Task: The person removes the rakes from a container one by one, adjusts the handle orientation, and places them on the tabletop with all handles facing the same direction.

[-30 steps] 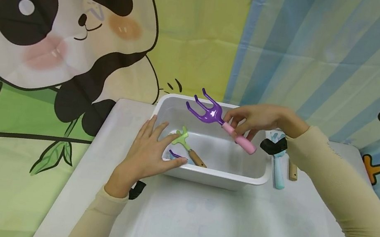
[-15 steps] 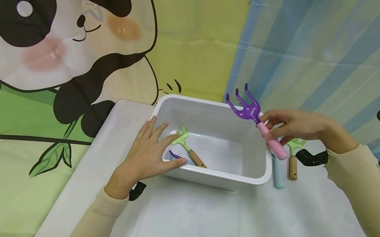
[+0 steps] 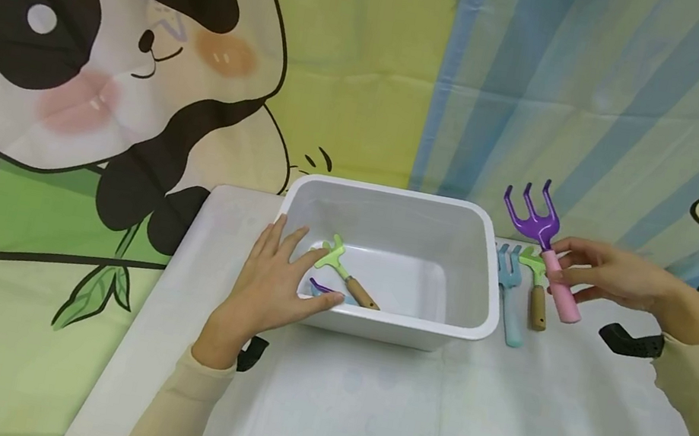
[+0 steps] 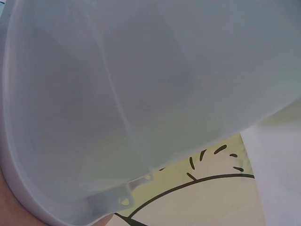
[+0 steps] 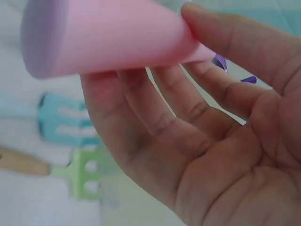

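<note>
In the head view my right hand (image 3: 617,274) pinches the pink handle of a small garden hand rake (image 3: 561,288), its three purple tines pointing up and away. The right wrist view shows the thumb and fingertips on that handle. Below it and to its left, a light blue hand fork (image 3: 511,314) and a green hand rake with a wooden handle (image 3: 538,309) lie side by side on the table. My left hand (image 3: 269,285) rests with spread fingers over the front left corner of a white plastic bin (image 3: 415,323), thumb on the front rim.
Inside the bin lie another green tool with a wooden handle (image 3: 360,291) and a partly hidden blue and purple piece (image 3: 324,288). The white table (image 3: 357,420) meets a printed panda curtain (image 3: 355,57) at the back.
My right hand has carried the purple and pink hand rake rightward, from above the bin to over the tools beside it. The left hand has stayed at the bin's corner.
</note>
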### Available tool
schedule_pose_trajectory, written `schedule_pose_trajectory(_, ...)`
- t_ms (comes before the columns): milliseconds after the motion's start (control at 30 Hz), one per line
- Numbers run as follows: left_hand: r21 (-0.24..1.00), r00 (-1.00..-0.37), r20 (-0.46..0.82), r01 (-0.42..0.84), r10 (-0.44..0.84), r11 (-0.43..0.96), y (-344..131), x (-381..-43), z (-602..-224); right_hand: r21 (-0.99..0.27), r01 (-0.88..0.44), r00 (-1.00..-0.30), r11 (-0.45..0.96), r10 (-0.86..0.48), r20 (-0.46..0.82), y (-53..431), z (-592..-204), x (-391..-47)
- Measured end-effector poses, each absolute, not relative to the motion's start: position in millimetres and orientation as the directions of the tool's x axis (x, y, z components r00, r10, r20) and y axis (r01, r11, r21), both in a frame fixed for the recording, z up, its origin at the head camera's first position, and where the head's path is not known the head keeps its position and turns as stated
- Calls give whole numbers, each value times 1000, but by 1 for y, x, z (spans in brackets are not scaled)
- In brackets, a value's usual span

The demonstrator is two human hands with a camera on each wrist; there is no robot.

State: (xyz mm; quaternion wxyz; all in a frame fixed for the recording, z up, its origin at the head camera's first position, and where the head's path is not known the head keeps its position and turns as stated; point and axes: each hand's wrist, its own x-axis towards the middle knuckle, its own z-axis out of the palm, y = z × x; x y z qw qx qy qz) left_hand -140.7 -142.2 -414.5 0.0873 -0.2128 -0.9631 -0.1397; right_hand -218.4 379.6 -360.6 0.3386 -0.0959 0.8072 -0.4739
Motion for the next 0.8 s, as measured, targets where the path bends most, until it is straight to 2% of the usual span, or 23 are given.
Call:
schedule_pose_trajectory(200, 221, -890, 233, 442, 393, 869, -141, -140, -415, -827, 242, -807, 508, -368, -462, 414, -393, -195)
schedule_pose_trajectory(400, 211, -889, 234, 441, 393, 872, -142, -140, -414, -815, 344, -826, 466, -262, -498, 437, -429, -183)
schedule_pose_trajectory(533, 215, -892, 232, 435, 387, 874, -144, -140, -413, -804, 411, -817, 429, -219, -534, 447, -451, -181)
schedule_pose_trajectory(800, 223, -887, 245, 446, 393, 867, -144, -140, -414, -750, 568, -753, 338, -153, -640, 466, -483, -178)
